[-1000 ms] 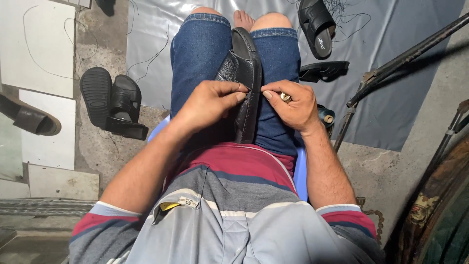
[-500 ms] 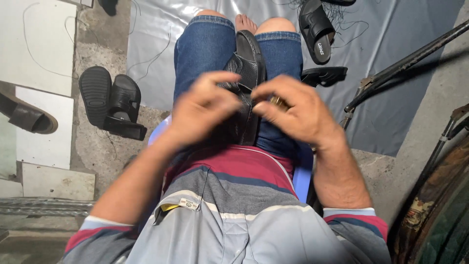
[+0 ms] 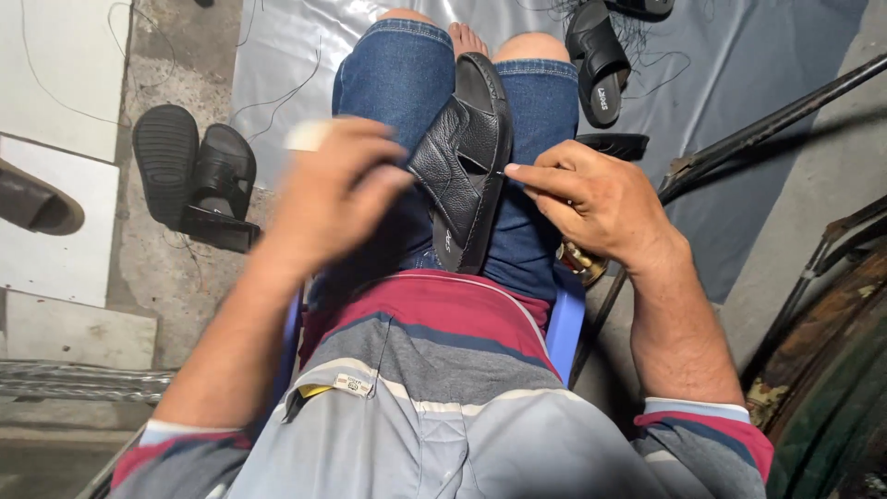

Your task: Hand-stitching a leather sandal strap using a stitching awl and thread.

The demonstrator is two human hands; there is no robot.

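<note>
A rough concrete floor (image 3: 176, 277) runs under a grey plastic sheet (image 3: 739, 139) spread ahead of the seated person, whose knees in blue jeans (image 3: 388, 83) fill the middle of the view. On the lap lies a black leather sandal (image 3: 467, 157), toe end pointing away, resting between the thighs. The right hand (image 3: 601, 203) sits at the sandal's right edge, its thumb and forefinger pinched shut on something thin at the strap, too small to tell whether it is a needle or thread. The left hand (image 3: 337, 199) is blurred, raised just left of the sandal, fingers curled closed; a pale patch shows above its knuckles, and I cannot tell what it holds, if anything. To the left on the concrete stands a pair of black sandals (image 3: 194, 180), one sole up; another black sandal (image 3: 596, 65) lies on the sheet beyond the right knee. A dark metal bar (image 3: 767, 125) slants past the right side.

The sandal is only balanced on the legs, so a hard tug could slide it off, and a fine point near the fingertips could prick them.
</note>
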